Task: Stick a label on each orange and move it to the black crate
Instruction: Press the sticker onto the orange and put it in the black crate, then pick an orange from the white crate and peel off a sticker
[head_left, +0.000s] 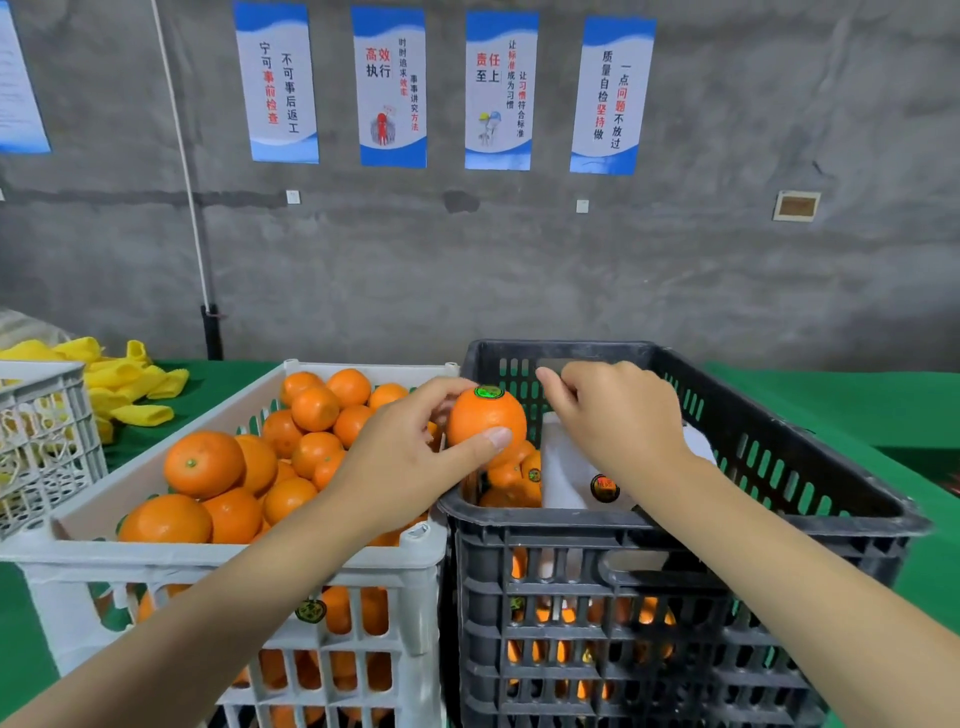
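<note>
Green label (489, 391) already on top, the orange (485, 423) is pinched in our left hand (410, 457) over the black crate's (675, 519) left rim, so we should lower it gently, our loosely curled right hand (618, 415) seemingly empty beside it.

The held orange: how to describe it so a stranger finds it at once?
Look at the black crate, right of the white crate. Over their shared edge the left hand holds one orange. Only this one is off the pile, with a green label on top.
</note>
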